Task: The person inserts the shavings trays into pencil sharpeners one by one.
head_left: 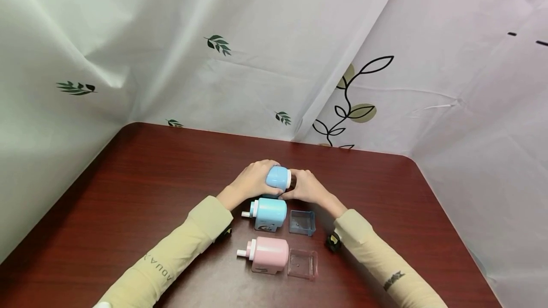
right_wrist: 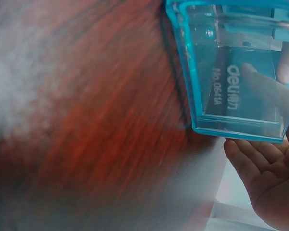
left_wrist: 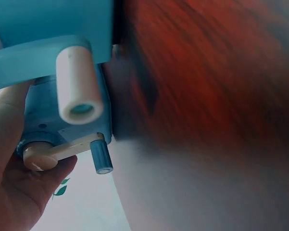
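My left hand (head_left: 257,178) grips the rear of the farthest blue pencil sharpener (head_left: 277,178), its thumb on the near side. The left wrist view shows this sharpener's cream crank (left_wrist: 69,150) with a blue knob. My right hand (head_left: 307,187) holds the front end, thumb on the near side and fingers on the far side; the exact contact is hidden. Closer to me stands a light-blue sharpener (head_left: 271,213) with a white-tipped crank. A clear blue drawer (head_left: 302,223) lies in front of it, partly covering my right hand in the right wrist view.
Nearest me stands a pink pencil sharpener (head_left: 270,254), with a clear pink drawer (head_left: 302,264) to its right. The things stand on a dark red-brown table (head_left: 128,194). White leaf-patterned sheeting (head_left: 248,84) hangs behind and beside it.
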Motion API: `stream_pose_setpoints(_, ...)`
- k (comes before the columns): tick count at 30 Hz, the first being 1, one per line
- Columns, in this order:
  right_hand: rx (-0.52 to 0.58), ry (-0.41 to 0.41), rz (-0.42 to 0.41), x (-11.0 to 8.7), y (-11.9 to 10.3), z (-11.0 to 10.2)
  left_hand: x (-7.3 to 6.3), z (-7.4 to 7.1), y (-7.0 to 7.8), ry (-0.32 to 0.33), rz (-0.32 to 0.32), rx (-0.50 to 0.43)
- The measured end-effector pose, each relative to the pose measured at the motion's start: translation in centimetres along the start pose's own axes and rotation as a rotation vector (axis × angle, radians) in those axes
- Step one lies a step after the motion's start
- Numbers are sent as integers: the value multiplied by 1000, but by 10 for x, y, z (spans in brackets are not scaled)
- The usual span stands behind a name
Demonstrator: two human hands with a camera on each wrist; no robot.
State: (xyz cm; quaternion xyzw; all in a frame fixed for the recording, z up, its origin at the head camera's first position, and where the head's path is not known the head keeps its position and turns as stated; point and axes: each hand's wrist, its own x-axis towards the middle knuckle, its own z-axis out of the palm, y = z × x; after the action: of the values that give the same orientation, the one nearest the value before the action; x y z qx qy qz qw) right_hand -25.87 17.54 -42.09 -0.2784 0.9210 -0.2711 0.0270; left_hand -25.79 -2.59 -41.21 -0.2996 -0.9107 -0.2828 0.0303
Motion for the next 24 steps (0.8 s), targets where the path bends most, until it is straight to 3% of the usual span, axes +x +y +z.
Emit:
stream_pose_setpoints(13,-4,37,49,-6,-1,-12,-4,-4,8,67,19,51)
stream_pose_setpoints(24,-36,100,43,-19,-6,-26,-10,-18,22,110,29,30)
